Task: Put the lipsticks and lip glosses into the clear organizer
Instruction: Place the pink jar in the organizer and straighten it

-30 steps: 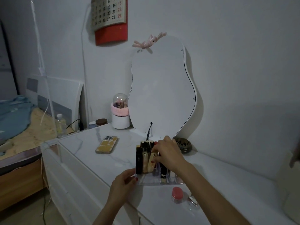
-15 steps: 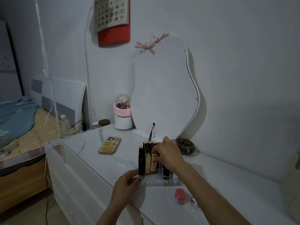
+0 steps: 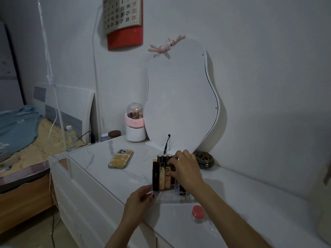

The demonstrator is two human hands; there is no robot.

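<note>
The right hand (image 3: 184, 169) pinches a dark red tube (image 3: 172, 173) standing in the organizer (image 3: 172, 198) on the tabletop (image 3: 111, 176). The left hand (image 3: 138, 203) grips the organizer's front-left corner. A skewed tube could jam on a divider or topple its neighbours (image 3: 162, 174). Compared with a second earlier, both hands are placed almost the same.

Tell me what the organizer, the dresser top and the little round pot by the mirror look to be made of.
Organizer: clear hard plastic, probably acrylic; the tubes and the top show through its glossy walls.
Dresser top: white with grey veins and a sheen, so marble or a marble-look laminate; which one cannot be told.
Round pot: dark with dull highlights and openwork on its lid, likely aged metal such as brass.
</note>
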